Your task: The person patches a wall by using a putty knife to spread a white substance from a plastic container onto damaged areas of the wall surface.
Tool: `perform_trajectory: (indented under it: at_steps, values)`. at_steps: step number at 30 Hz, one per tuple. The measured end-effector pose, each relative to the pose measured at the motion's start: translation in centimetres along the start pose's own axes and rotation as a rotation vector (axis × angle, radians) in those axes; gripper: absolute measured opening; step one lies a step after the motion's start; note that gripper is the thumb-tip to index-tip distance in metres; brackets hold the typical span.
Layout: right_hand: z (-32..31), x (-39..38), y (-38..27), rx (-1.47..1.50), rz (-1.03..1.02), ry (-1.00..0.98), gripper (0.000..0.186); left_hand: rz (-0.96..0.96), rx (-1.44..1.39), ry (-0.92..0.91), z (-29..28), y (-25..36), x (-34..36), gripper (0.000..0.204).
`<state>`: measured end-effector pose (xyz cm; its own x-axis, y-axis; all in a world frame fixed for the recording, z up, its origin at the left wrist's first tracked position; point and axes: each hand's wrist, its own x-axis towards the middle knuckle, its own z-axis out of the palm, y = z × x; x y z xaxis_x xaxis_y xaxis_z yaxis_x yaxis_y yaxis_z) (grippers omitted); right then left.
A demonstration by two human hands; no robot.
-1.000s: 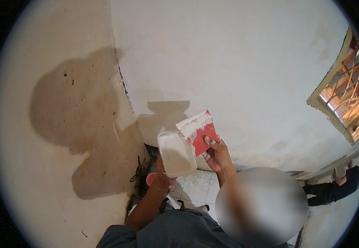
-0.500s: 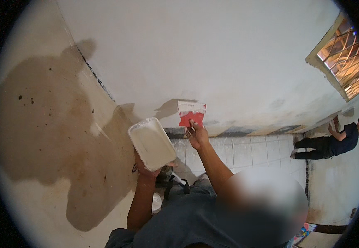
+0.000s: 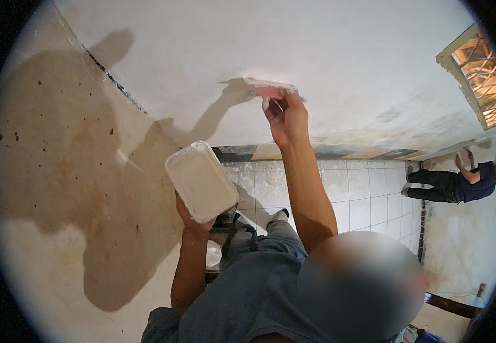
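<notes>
My right hand [image 3: 288, 121] grips a red putty knife [image 3: 269, 92], its wide edge against the white wall [image 3: 328, 68] in front of me. Pale filler shows along that edge, and motion smears the tool slightly. Low on the left, my left hand [image 3: 195, 220] supports a whitish rectangular tray [image 3: 178, 191] from below and at its near side; most of its fingers are hidden. The tray is tilted, with crusted filler around its rim and a smooth pale inside.
A stained beige wall [image 3: 42, 183] meets the white one at a cracked corner on the left. White floor tiles [image 3: 362, 200] lie below. At the far right a person [image 3: 459, 182] in dark clothes reaches to a wall, near a barred window [image 3: 485, 80].
My right hand has moved the putty knife up and away from me along the white wall. The tray in my left hand has shifted slightly up and left in view.
</notes>
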<state>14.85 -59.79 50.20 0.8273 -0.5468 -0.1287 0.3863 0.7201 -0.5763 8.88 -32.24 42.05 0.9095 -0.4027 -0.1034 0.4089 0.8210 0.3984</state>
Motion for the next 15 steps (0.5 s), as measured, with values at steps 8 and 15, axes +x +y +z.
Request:
perform_trajectory:
  at_steps: [8,15]
  values:
    - [-9.9,-2.1,7.8,-0.193,0.188,0.202,0.013,-0.097,-0.018,-0.029,-1.0,-0.3,-0.1,0.061]
    - [-5.8,0.9,5.1,-0.198,0.09,0.071,0.016,-0.083,0.05,0.056,-1.1,-0.7,-0.5,0.062]
